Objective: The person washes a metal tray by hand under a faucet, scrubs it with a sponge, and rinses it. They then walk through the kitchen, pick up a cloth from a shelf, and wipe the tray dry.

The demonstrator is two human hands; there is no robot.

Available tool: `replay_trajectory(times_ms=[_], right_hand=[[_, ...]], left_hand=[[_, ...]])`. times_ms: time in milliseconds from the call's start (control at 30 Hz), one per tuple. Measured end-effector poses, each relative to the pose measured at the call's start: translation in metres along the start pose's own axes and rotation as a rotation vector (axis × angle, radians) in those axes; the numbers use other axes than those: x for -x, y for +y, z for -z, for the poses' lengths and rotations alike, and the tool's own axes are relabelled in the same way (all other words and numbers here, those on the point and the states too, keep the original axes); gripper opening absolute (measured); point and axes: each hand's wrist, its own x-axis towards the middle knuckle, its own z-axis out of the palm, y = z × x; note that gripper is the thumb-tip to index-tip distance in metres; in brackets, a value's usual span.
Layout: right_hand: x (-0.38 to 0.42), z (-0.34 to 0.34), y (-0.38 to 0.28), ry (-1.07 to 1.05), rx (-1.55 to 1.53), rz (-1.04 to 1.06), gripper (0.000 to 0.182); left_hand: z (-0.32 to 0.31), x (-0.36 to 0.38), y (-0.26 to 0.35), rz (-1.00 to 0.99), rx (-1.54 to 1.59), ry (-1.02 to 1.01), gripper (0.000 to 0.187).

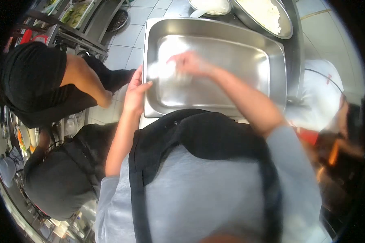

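Note:
A large, deep rectangular stainless steel pan [215, 97] lies in front of me, its bare metal inside shining. My left hand [137, 90] grips the pan's left rim, thumb over the edge and fingers against the outer side. Over the left part of the pan's inside is my right hand [188, 65], smeared by motion with its fingers drawn together. A whitish blur [162, 71] shows at those fingers; whether it is a cloth, paper or glare I cannot make out.
Behind the pan stand a metal bowl of white crumbly food [263, 16] and a smaller bowl [211, 5] with a white utensil. Two people in dark clothes [32, 81] are at the left, near shelving. Another person in white [318, 95] is close at the right.

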Motion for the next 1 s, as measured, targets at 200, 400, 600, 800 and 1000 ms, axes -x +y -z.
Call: replay_trajectory(times_ms=[200, 400, 600, 800, 1000], right_hand=[[-0.009, -0.019, 0.066, 0.353, 0.498, -0.034, 0.018], [0.064, -0.031, 0.072, -0.121, 0.467, 0.165, 0.023], [0.215, 0.104, 0.094, -0.715, 0.915, -0.792, 0.017], [0.056, 0.079, 0.025, -0.044, 0.266, -0.245, 0.026], [-0.073, -0.016, 0.066, 0.335, 0.291, -0.074, 0.024]], left_hand=[[0.004, -0.003, -0.01, -0.044, -0.071, 0.018, 0.069], [0.014, -0.016, -0.009, -0.057, -0.085, 0.024, 0.072], [0.019, -0.017, -0.008, -0.079, -0.094, -0.024, 0.071], [0.013, -0.007, -0.004, -0.037, -0.154, -0.027, 0.074], [0.015, -0.003, -0.006, -0.114, -0.226, 0.022, 0.081]])
